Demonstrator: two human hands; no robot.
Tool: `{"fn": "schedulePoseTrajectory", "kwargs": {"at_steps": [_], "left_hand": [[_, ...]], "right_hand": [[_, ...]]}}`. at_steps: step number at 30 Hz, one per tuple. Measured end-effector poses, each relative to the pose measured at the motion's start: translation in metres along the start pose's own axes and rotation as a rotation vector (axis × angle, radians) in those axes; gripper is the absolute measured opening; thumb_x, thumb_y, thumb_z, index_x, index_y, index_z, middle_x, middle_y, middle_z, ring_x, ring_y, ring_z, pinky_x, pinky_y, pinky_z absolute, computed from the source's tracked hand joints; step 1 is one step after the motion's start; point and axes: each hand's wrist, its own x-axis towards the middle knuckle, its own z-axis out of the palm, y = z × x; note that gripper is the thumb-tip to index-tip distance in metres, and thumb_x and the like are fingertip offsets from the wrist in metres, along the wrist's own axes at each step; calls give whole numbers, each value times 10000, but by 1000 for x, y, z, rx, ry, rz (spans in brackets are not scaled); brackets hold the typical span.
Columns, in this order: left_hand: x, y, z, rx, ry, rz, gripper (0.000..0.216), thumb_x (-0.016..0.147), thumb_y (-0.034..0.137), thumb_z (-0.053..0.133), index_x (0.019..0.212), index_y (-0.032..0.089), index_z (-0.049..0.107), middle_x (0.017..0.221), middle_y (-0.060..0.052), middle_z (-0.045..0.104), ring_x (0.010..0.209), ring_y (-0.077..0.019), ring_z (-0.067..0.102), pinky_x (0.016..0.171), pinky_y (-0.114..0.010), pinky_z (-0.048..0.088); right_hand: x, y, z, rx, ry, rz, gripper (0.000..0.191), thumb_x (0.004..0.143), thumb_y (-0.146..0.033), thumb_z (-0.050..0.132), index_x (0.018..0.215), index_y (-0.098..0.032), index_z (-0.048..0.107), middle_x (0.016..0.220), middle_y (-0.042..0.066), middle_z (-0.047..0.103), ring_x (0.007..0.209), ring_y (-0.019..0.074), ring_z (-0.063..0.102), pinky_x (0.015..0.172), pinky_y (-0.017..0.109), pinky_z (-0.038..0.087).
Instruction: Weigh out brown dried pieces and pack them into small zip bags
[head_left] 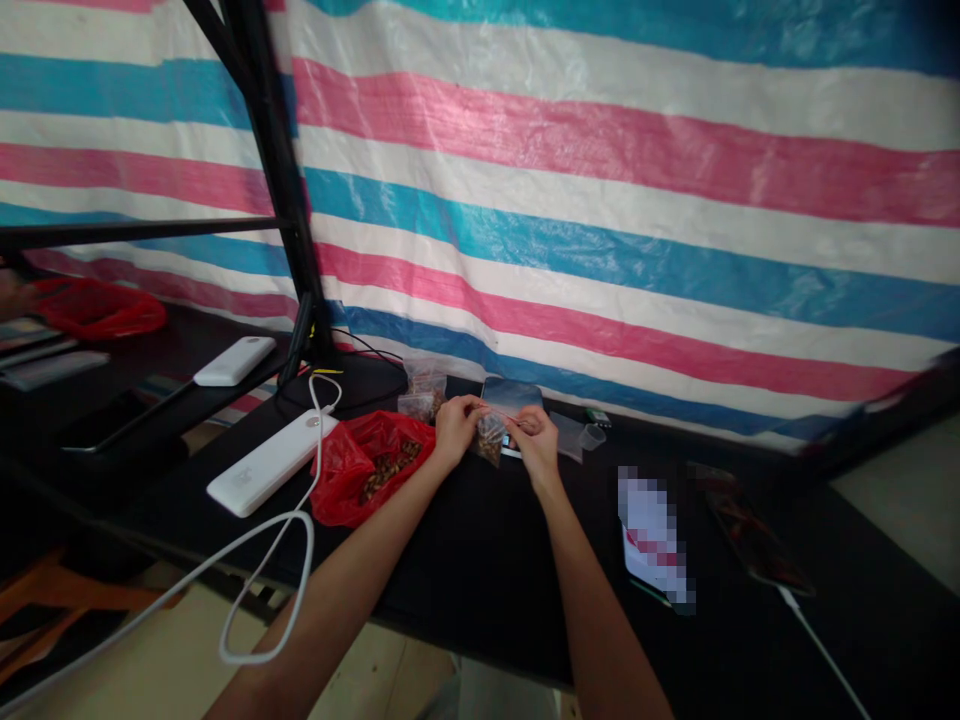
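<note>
Between my two hands is a small clear zip bag [491, 440] with brown bits in its lower part. My left hand [457, 432] pinches its top edge on the left, and my right hand [535, 438] pinches the same edge on the right. Behind the bag stands a flat device [511, 392], perhaps a small scale, partly covered by my hands. A red plastic bag [341, 470] lies open left of my left hand, with many small brown pieces [390, 468] inside. Filled clear bags [424, 385] stand behind my left hand.
A white power bank [262, 465] with a looping white cable [307, 560] lies at left. Flat clear bags [566, 436] and a small clear cup [592, 436] are right of my hands. Two phones, one pixelated [652, 540] and one dark [754, 530], lie further right. A black frame post [274, 160] rises behind.
</note>
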Motion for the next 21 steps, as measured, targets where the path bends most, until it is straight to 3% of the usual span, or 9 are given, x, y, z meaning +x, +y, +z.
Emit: {"fn": "schedulePoseTrajectory", "kwargs": {"at_steps": [8,21], "left_hand": [[4,-4,3,-387,-254,3,291,660,371,646,753,97,678,670,-43,659,598,-128,554,581,-217,414],[-3,2,2,-51,-94,46,162,681,292,638,678,137,684,642,-28,661,575,-124,548,581,-217,395]], "right_hand": [[0,0,-3,-18,3,5,366,558,-351,730,695,-205,423,481,-108,465,292,24,332,262,141,239],[-3,-1,4,-155,41,-17,356,541,-368,723,662,-200,434,518,-90,464,330,31,343,263,146,251]]}}
